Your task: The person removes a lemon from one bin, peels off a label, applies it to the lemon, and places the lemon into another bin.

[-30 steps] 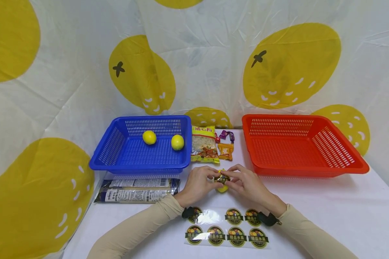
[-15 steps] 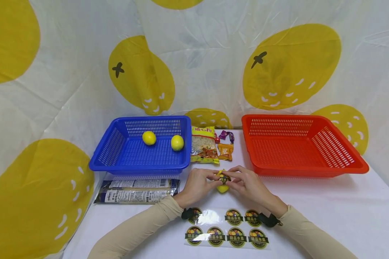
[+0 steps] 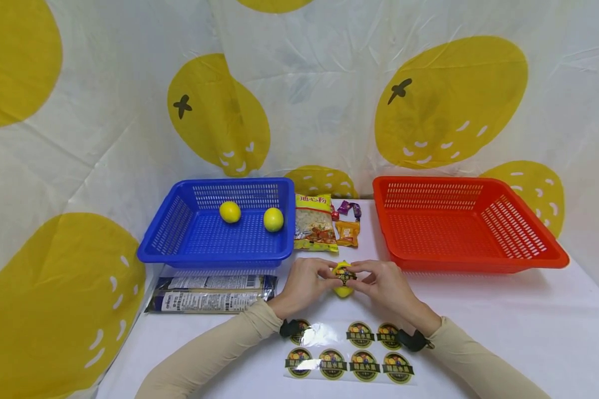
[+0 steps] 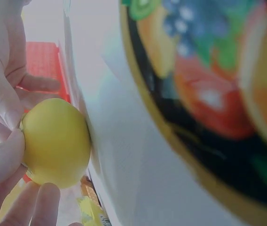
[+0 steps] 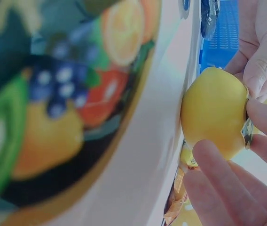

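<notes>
Two hands on lemon (image 3: pixel 343 279) near bench front edge, mid-bench. Sticker (image 3: pixel 345 274), loose a second ago, now flat on top. Left hand (image 3: pixel 306 282) cradles lemon; right hand (image 3: pixel 386 285) pinches it, pressing sticker. Labelling looks nearly done.

White table (image 3: pixel 504 310), white backdrop cloth (image 3: pixel 319 83) printed with big yellow fruit shapes hanging creased behind the table, soft even light

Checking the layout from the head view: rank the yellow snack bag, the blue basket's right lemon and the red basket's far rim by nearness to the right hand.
1. Yellow snack bag, just behind the right hand, left.
2. Right lemon, farther left in the blue basket.
3. Red basket's far rim, at the back.
</notes>
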A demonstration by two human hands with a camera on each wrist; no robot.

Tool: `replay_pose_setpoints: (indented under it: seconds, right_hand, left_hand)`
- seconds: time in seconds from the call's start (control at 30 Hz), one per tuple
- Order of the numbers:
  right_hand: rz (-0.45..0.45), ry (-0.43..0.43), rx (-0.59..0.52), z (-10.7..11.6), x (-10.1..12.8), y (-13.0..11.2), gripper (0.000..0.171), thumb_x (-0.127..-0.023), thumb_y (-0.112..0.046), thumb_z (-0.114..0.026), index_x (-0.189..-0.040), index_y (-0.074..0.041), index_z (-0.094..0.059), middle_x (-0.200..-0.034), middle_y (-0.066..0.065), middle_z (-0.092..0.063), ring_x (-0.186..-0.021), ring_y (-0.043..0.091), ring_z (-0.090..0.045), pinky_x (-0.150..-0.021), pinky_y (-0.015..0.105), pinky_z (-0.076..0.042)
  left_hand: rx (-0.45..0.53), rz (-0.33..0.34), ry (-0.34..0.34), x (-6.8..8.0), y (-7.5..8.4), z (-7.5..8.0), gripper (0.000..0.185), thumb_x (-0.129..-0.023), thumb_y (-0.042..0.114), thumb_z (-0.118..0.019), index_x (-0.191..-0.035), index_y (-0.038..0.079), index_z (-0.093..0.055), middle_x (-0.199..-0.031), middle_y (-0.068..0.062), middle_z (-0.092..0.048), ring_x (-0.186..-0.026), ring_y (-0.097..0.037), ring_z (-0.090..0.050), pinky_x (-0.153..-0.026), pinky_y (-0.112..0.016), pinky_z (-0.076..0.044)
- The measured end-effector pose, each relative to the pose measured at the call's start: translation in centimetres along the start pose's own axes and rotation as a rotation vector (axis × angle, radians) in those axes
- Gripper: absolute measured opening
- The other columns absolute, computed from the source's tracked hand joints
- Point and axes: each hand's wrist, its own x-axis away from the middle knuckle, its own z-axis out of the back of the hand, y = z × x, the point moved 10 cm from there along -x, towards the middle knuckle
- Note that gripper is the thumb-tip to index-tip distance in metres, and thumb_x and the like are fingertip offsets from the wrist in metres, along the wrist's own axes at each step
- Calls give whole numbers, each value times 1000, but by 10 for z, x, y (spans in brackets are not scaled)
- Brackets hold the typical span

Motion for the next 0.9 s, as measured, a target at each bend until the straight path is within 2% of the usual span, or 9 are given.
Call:
replay_pose_setpoints:
  seconds: [0.23,0.5,0.77,0.9]
  right_hand:
    - [-42,-2,-15,1,1,2,27,-81,-17,-87,-106,-10,-81,-116,15,-77,-72,13,-77,-66,21,-60]
    - [4,15,-8,3,0,0,16,-87,-8,-80,-103,-10,-81,-112,13,-79,-79,17,-76,-66,19,-57]
    - [-29,11,-31,3,-3,3,12,-85,-7,-82,-94,-14,-81,-107,11,-79,-72,13,-74,-65,19,-57]
    - [-59,-15,-90,1,-4,6,10,-86,-8,-81,-94,-14,-80,-108,11,-78,-70,12,-72,-61,20,-56]
  left_hand:
    - [32,3,-37,1,0,-2,9,-87,27,-82,-88,18,-83,-112,1,-79,-78,-7,-73,-60,-15,-43]
    - [72,40,-71,0,-6,-4,9,-85,24,-83,-90,16,-83,-114,0,-79,-88,-9,-75,-70,-16,-50]
    - [73,34,-65,-1,-8,-3,9,-82,24,-86,-83,16,-82,-111,0,-79,-85,-8,-75,-75,-16,-53]
    - [95,38,-65,-2,-10,-2,9,-80,22,-88,-80,16,-81,-109,0,-80,-84,-8,-74,-75,-16,-53]
